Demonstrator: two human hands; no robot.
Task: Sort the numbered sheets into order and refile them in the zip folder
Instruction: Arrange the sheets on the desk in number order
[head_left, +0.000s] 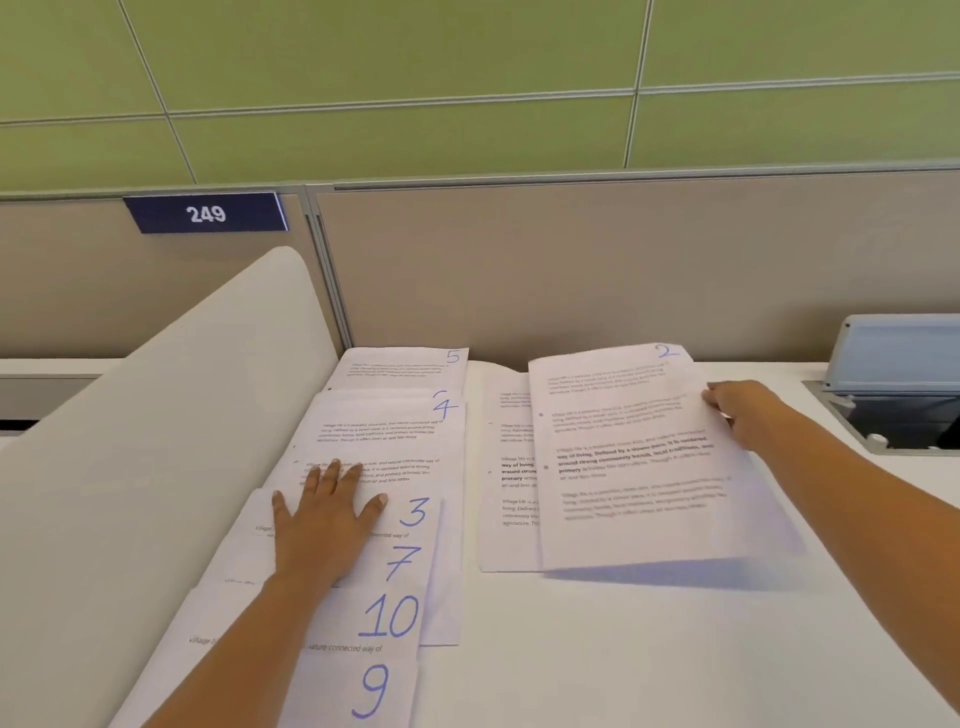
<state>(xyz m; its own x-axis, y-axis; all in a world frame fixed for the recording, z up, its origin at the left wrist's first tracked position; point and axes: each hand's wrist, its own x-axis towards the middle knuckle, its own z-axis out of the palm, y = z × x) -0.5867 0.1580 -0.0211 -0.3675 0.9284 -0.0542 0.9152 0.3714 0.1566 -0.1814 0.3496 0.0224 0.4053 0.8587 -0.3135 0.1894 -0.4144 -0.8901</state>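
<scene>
Printed white sheets with blue handwritten numbers lie fanned on the left of the white desk: sheet 5 (410, 366) farthest, then sheet 4 (395, 431), sheet 3 (415, 512), sheet 7 (402, 564), sheet 10 (389, 618) and sheet 9 (371, 691) nearest. My left hand (324, 514) rests flat with spread fingers on sheets 3 and 4. My right hand (743, 410) pinches the right edge of sheet 2 (634, 457), which hangs slightly above another printed sheet (506, 467) whose number is hidden. I cannot make out the zip folder.
A white curved divider panel (171, 441) runs along the left of the sheets. A beige partition (571, 260) with a blue "249" sign (205, 213) backs the desk. At far right is a cable box with a raised grey-blue lid (893, 358).
</scene>
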